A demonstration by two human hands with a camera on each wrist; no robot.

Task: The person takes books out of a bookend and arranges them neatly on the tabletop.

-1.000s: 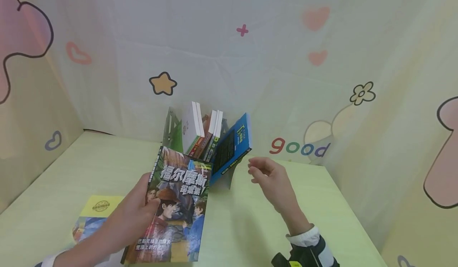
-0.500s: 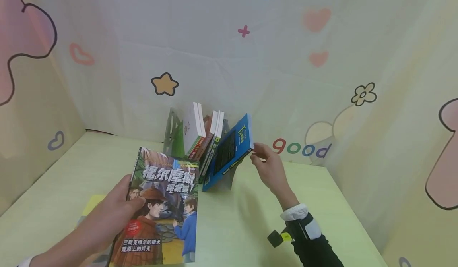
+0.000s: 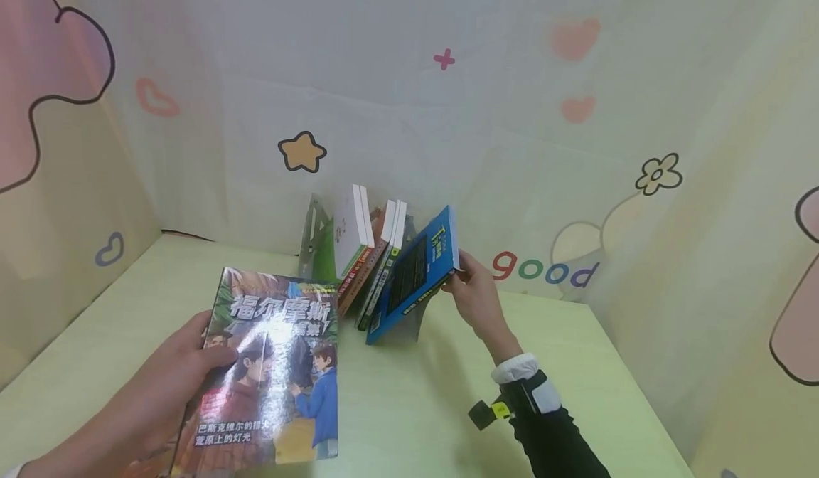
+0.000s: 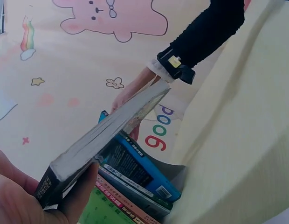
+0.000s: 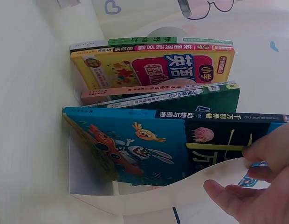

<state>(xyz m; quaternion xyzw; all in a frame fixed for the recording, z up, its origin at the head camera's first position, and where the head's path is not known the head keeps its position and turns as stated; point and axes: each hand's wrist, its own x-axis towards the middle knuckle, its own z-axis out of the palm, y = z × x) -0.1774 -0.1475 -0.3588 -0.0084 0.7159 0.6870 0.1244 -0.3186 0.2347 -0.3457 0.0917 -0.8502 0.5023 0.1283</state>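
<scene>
My left hand [image 3: 192,371] grips a paperback [image 3: 275,378] by its left side, thumb across the illustrated cover, which shows a figure in a brown cap. In the left wrist view the pages of this paperback [image 4: 109,126] face the camera. Farther back, a blue book [image 3: 416,272] leans to the right in a row of books. My right hand [image 3: 476,300] touches the right-hand cover of the blue book near its top. In the right wrist view the fingers [image 5: 265,151] rest on that cover, beside the edge of a pale bookend [image 5: 182,186].
Several other books [image 3: 365,250] stand in the row to the left of the blue book, slightly tilted. A grey bookend [image 3: 313,229] closes the row at the left. Pale green tabletop [image 3: 384,407] lies under everything. A patterned curtain [image 3: 384,108] hangs behind.
The left hand has moved left and slightly down with the paperback, away from the row, covering most of a yellow-and-blue book on the table. The right hand has come up against the blue book.
</scene>
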